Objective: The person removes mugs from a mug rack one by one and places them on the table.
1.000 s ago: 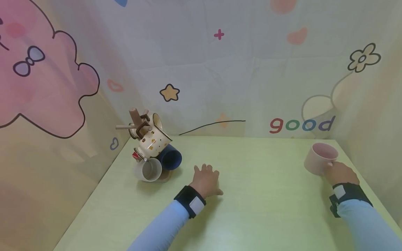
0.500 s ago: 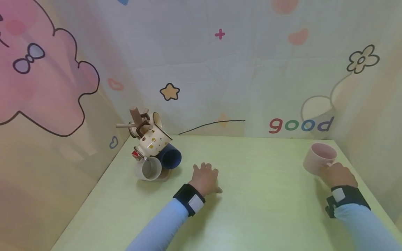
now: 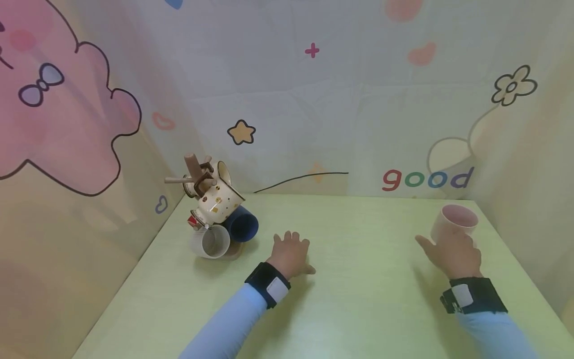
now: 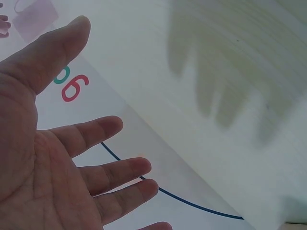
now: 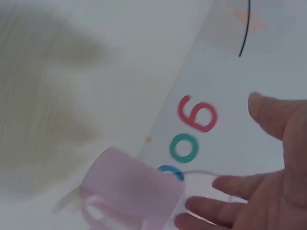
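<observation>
The pink mug (image 3: 441,224) stands upright at the table's back right, partly hidden by the right hand (image 3: 457,254). In the right wrist view the mug (image 5: 129,184) shows its handle, and the right hand (image 5: 268,187) has its fingers and thumb spread, apart from it. The left hand (image 3: 289,255) hovers palm down over the middle of the table, fingers spread and holding nothing. Its spread fingers also show in the left wrist view, where the left hand (image 4: 53,158) has only table and backdrop beyond it.
At the back left, a white cup (image 3: 211,242), a blue cup (image 3: 242,224) and a dotted cream mug (image 3: 218,202) are piled with a brown wooden rack (image 3: 195,172). A patterned cloth (image 3: 287,109) hangs behind the table (image 3: 354,299).
My right hand has let go of the pink mug's handle, moved left and spread its fingers. The mug stands where it was. My left hand has barely moved.
</observation>
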`<state>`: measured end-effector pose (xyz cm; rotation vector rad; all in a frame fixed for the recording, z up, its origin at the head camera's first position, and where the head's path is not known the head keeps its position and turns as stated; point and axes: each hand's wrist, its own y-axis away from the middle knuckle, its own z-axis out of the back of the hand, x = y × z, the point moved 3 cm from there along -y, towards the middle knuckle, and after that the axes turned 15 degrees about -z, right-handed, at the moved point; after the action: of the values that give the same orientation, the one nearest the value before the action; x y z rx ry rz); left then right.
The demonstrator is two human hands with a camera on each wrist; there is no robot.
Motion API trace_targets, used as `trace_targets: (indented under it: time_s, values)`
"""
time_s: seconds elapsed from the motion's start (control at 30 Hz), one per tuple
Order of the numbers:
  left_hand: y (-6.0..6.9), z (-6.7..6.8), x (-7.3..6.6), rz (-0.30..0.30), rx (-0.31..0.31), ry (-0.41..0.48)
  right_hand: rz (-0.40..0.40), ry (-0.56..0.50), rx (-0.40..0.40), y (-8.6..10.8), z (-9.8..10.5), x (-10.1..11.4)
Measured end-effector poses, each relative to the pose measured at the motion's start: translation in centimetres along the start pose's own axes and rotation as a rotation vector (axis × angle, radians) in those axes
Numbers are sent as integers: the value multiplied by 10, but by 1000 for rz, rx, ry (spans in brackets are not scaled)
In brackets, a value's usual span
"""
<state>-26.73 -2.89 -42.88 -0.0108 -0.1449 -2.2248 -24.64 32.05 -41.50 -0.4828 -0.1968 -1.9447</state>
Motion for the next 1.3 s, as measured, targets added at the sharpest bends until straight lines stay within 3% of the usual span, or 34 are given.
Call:
trace_targets:
  time_s: [0.1, 0.2, 0.5, 0.8, 1.13, 1.3]
  values:
    - [1, 1, 1, 3, 1, 11, 123, 65, 45, 10, -4, 14]
    - [3, 2, 1, 8, 1, 23, 163, 95, 114, 20, -9, 26]
    - [4, -1, 3, 12, 15, 45, 154, 147, 325, 47, -25, 49]
    - [10, 0, 5, 1, -8, 78, 168, 158, 392, 63, -38, 56]
    - [23, 26, 19, -16, -79, 100, 197, 164, 376, 69, -36, 70]
    - [37, 52, 27, -15, -146, 158, 206, 175, 371, 71, -36, 73]
